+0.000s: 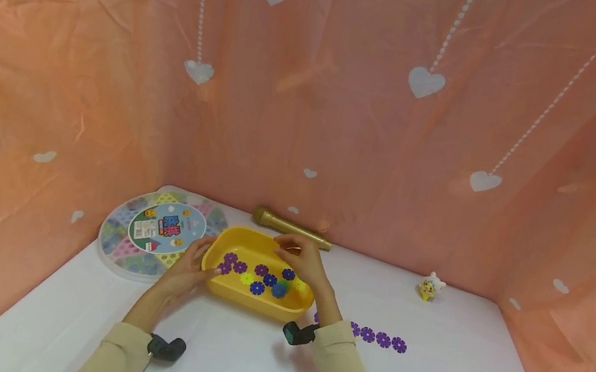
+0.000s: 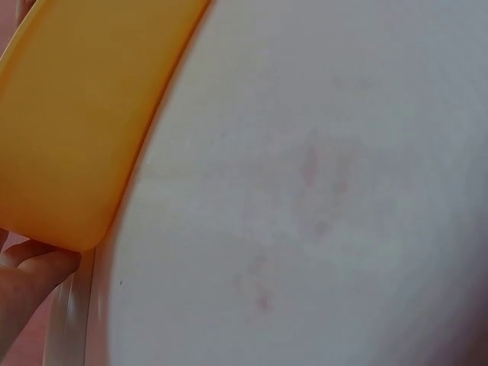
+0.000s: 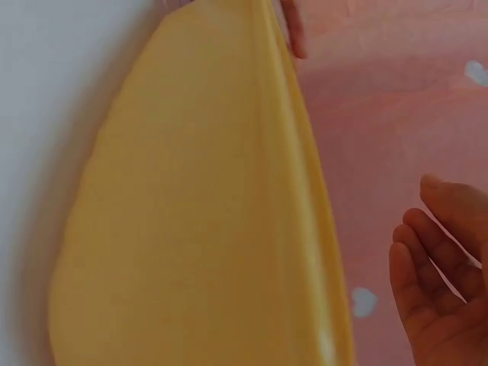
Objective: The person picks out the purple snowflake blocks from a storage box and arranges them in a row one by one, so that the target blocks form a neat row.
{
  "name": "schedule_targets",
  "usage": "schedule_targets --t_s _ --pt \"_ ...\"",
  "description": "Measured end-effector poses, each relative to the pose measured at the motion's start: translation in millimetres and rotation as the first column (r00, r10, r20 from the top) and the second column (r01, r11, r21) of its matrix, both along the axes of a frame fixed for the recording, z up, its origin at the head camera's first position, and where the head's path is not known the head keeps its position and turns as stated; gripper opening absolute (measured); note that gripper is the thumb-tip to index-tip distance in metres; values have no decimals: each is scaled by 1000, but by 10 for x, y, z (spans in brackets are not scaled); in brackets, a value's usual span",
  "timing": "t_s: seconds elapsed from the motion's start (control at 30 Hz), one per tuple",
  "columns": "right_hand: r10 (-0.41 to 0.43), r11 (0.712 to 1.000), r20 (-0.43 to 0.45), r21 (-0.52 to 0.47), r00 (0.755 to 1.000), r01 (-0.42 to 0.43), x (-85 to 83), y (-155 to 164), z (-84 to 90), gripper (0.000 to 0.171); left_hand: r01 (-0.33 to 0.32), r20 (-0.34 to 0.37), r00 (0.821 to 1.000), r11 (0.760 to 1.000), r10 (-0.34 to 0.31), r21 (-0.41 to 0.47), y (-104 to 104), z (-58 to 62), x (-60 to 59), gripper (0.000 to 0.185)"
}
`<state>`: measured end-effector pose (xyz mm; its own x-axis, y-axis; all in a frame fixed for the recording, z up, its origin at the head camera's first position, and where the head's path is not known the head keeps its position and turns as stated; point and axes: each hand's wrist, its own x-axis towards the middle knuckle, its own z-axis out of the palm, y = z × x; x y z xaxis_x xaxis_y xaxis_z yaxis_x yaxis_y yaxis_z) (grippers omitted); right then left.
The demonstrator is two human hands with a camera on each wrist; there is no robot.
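Observation:
My left hand (image 1: 188,269) grips the left end of a yellow plastic basin (image 1: 250,304), thumb over the rim and fingers outside it. In the left wrist view, its fingers touch the basin's lower corner. Inside lie loose flower-shaped plastic pieces: several purple (image 1: 261,270), several blue (image 1: 257,288) and some yellow (image 1: 246,278). Over the basin's far right side is my right hand (image 1: 305,262). Its fingers are loosely bent and hold nothing; the right wrist view shows them apart from the basin wall. A row of purple flower pieces (image 1: 383,340) lies on the table, partly hidden by my right arm.
Left of the basin lies a round, clear-lidded case (image 1: 168,228) with a printed label. A gold toy microphone (image 1: 294,228) lies behind the basin. One small yellow-and-white figurine (image 1: 430,286) stands at the back right of the white table (image 1: 468,369). Pink cloth hangs around it.

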<state>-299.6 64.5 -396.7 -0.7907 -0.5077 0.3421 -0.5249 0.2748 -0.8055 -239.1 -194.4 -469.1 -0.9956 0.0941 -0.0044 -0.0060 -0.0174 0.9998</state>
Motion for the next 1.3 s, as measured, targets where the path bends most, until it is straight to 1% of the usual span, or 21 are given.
schedule_targets --t_s 0.1,0.17,0.27,0.37,0.5,0.63,0.73,0.83,0.93,1.03,1.2,1.3 --pt "-23 1000 31 15 999 23 -100 -130 -172 24 14 -16 1000 999 -13 49 -3 -17 17 78" --pt "-43 998 48 45 998 41 -164 -202 -291 24 23 -28 999 997 -21 67 -4 -23 20 78" --pt "-71 994 72 94 995 64 -213 -278 -425 23 22 -34 999 998 -20 64 2 -20 13 78" --pt "-90 984 40 156 995 83 -233 -323 -543 23 12 -24 1000 999 -11 46 7 -8 4 79" --pt "-80 962 -47 258 996 89 -223 -356 -642 25 1 5 1000 1000 -2 28 18 6 0 79" --pt "-66 936 -91 340 994 94 -210 -375 -665 30 0 14 1000 1000 0 18 16 6 2 78" --pt "-74 913 -86 394 994 102 -214 -379 -661 32 -6 12 1000 1000 6 1 7 4 3 78" --pt "-81 892 -82 439 993 109 -231 -377 -654 28 -12 5 1000 1000 12 -16 4 3 3 78" --pt "-71 886 -90 451 993 104 -254 -371 -653 23 -11 -3 1000 1000 11 -19 8 12 5 78" --pt "-76 889 -74 447 994 102 -267 -376 -647 21 -11 -4 1000 1000 11 -19 8 22 8 78" --pt "-127 872 -15 475 992 119 -271 -399 -645 22 -15 9 1000 1000 16 -12 -3 -9 -6 81" --pt "-136 866 -11 484 991 125 -272 -401 -648 22 -22 15 1000 1000 22 -7 0 -31 -15 80"
